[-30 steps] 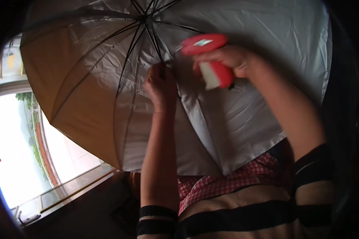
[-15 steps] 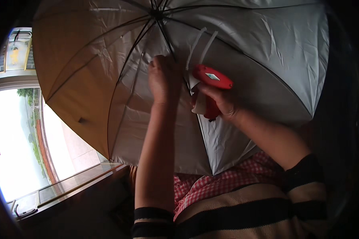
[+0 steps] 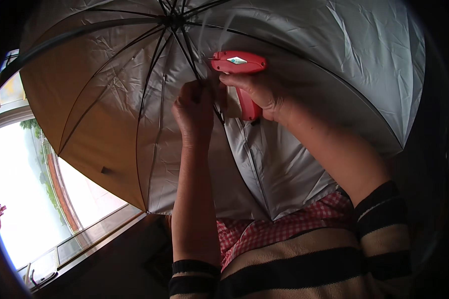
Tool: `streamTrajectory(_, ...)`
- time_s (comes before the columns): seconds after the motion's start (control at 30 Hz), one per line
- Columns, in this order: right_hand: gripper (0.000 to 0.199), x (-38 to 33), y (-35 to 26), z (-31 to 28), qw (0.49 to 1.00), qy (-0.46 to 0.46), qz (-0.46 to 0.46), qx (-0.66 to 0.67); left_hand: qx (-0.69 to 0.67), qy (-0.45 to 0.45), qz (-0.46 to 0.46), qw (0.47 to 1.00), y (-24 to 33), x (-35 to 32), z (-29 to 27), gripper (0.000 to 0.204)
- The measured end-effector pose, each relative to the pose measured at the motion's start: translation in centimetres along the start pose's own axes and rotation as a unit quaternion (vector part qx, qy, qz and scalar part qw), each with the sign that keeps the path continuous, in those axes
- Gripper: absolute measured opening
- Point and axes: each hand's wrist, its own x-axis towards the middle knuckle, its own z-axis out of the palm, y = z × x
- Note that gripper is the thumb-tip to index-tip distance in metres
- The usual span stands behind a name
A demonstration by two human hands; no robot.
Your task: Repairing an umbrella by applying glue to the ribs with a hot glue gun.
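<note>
An open umbrella (image 3: 304, 114) with a silvery lining and black ribs fills most of the view, its inner side facing me. My left hand (image 3: 192, 107) is closed at one of the black ribs, left of centre; the fingertips are in shadow and partly hidden. Just right of it, my right hand (image 3: 257, 92) grips a red tagging gun (image 3: 239, 61) by its handle. The gun's thin needle points left, above my left hand, apart from the lining as far as I can tell. A pale trigger part shows between the fingers.
The umbrella's dark hub (image 3: 173, 22) is at the top, and its shaft (image 3: 70, 42) runs off to the left. The lower edge of the canopy rests by my red checked apron (image 3: 284, 215). A bright window (image 3: 30, 184) stands at the left.
My right hand has raised the tagging gun up and left, turning its needle end towards my left hand. The umbrella's hub has shifted left, and its shaft has come into view.
</note>
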Motion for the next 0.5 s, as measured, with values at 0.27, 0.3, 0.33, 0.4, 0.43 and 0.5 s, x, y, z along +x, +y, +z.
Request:
streamTrajectory(0.27,0.033,-0.3,0.5,-1.1,0.999,-0.029,0.036,0.003,-0.043,0.01,-0.017,0.999,-0.1,-0.3,0.8,0.022)
streamTrajectory(0.3,0.033,-0.3,0.6,-1.3,0.999,-0.029,0.038,0.003,-0.043,0.007,-0.019,0.999,-0.3,-0.3,0.8,0.023)
streamTrajectory(0.33,0.032,-0.1,0.8,-1.5,0.998,-0.04,0.04,0.008,-0.042,0.004,-0.022,0.999,-0.4,-0.3,0.9,0.024)
streamTrajectory(0.4,0.03,0.4,0.9,-1.8,0.997,-0.064,0.045,0.018,-0.041,0.001,-0.024,0.999,-0.5,-0.4,0.9,0.025)
streamTrajectory(0.43,0.03,0.6,0.6,-2.0,0.997,-0.064,0.045,0.019,-0.035,-0.004,-0.02,0.999,-0.5,-0.4,0.9,0.025)
streamTrajectory(0.5,0.029,0.7,-0.3,-2.4,0.974,-0.135,0.169,0.075,-0.023,-0.014,-0.012,1.0,-0.4,-0.4,0.8,0.026)
